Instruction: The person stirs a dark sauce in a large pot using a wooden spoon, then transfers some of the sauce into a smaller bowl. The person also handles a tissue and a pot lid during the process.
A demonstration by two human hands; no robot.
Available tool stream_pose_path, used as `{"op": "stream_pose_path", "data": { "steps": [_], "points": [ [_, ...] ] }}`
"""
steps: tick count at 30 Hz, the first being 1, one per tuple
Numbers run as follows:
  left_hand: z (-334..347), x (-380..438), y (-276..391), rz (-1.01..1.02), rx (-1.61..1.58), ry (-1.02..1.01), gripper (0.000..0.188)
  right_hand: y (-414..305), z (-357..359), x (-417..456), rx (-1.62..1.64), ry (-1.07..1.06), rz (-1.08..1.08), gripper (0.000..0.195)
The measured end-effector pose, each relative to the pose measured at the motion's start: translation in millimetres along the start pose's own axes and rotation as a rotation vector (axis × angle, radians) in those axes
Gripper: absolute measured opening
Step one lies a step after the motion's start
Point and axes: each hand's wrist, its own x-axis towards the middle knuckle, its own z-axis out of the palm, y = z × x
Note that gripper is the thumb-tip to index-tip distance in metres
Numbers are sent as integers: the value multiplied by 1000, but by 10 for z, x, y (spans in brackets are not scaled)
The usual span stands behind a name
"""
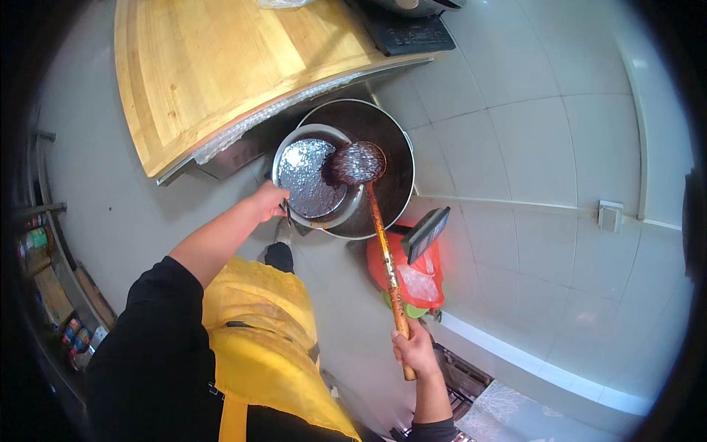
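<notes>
My left hand (pixel 269 201) grips the near left side of a metal basin (pixel 349 209), where a dark handle shows partly under my fingers. Dark, glossy, bubbly liquid (pixel 309 182) lies inside. The basin is over the left part of a large, deep stockpot (pixel 389 132) with dark inner walls; what supports the basin is hidden. In my right hand (pixel 416 349) is the lower end of a long-handled ladle (pixel 379 221) with a wooden grip. The ladle's round bowl (pixel 360 162), covered in the same dark liquid, is above the basin's right rim.
A wooden-topped table (pixel 232 72) stands beyond the pots, bearing a black appliance (pixel 411 36). Right of the ladle are a red plastic bag (pixel 381 259) and a scale-like display (pixel 428 235). Tiled wall (pixel 525 149) borders the right; a stocked shelf (pixel 55 293) is at left.
</notes>
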Motion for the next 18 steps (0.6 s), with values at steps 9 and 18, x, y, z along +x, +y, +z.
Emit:
{"op": "stream_pose_path", "data": {
  "steps": [9, 18],
  "points": [
    [-55, 66, -72, 26, -39, -53, 42, 50, 94, -238, -1115, 448, -379, 46],
    [-16, 60, -67, -6, -52, 9, 41, 347, -268, 222, -1124, 420, -571, 45]
  ]
}}
